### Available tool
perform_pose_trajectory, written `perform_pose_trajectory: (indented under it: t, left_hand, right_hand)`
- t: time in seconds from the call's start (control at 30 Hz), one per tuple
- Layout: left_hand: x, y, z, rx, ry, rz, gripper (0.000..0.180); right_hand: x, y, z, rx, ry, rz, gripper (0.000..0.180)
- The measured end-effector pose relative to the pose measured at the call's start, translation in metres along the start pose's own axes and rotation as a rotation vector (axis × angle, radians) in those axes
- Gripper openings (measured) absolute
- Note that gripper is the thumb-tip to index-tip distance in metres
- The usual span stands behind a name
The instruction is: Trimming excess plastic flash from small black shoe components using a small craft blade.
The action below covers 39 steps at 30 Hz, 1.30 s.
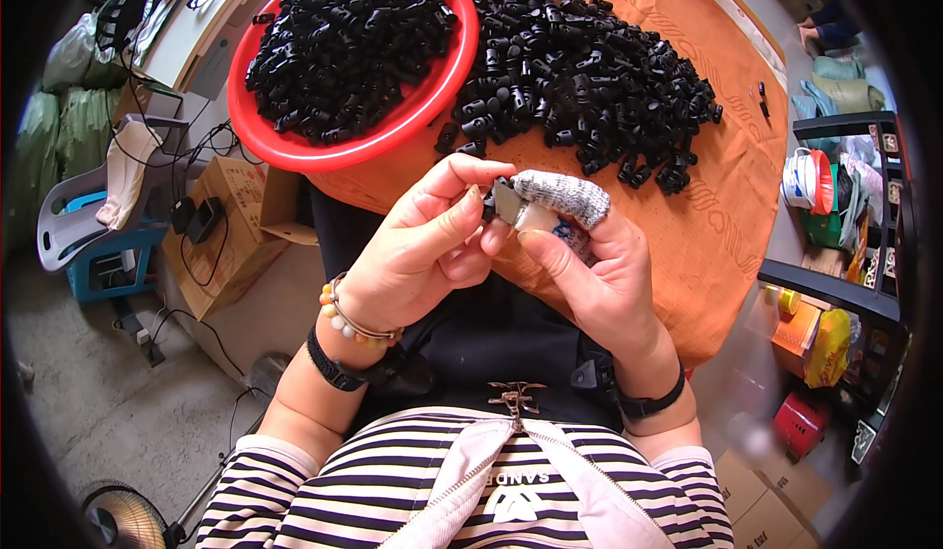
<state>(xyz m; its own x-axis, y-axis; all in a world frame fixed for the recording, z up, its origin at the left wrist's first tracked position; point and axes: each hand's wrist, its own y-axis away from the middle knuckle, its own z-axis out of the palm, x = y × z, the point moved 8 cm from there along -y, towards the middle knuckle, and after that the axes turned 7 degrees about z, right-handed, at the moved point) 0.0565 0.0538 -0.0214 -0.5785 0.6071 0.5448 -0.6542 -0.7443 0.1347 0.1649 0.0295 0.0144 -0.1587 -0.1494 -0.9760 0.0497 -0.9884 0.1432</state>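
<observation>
Hands (432,233) working close together on one small black piece (490,205)

The left hand (417,227) is pinching the piece between thumb and fingers, holding it nearer the body than the orange-covered counter's (727,186) loose heap (589,87). A flat grey part (508,200) is showing against the piece; whether the two are joined is unclear. The right hand (609,264), wearing a grey knit cover (565,193) on its index finger, is bending its fingers right beside the piece; whether they are clamping it, I cannot tell.

One piece is apparently being handled, probably partway through its step. Many similar black pieces are filling the red bowl (314,159), and many more are lying in the heap to its right. Much is perhaps remaining, though nothing is showing which pile is holding finished pieces.
</observation>
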Motion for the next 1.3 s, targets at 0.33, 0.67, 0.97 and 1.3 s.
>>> perform_pose_trajectory:
  t: [0.33,0.67,0.97,1.3]
  left_hand:
    - [0.001,-0.001,0.005,-0.012,0.079,-0.015,0.029]
    - [0.002,0.0,0.006,-0.042,0.03,0.01,0.027]
    - [-0.001,0.0,0.004,-0.027,0.04,-0.003,0.027]
    - [-0.005,0.001,0.006,-0.074,0.073,-0.033,0.025]
  right_hand:
    - [0.004,0.003,-0.001,0.025,0.103,0.026,0.037]
    - [0.0,0.004,0.0,0.032,0.124,-0.008,0.035]
    - [-0.003,-0.003,-0.01,0.084,-0.071,-0.003,0.041]
    - [0.004,-0.029,-0.002,0.154,-0.151,-0.037,0.044]
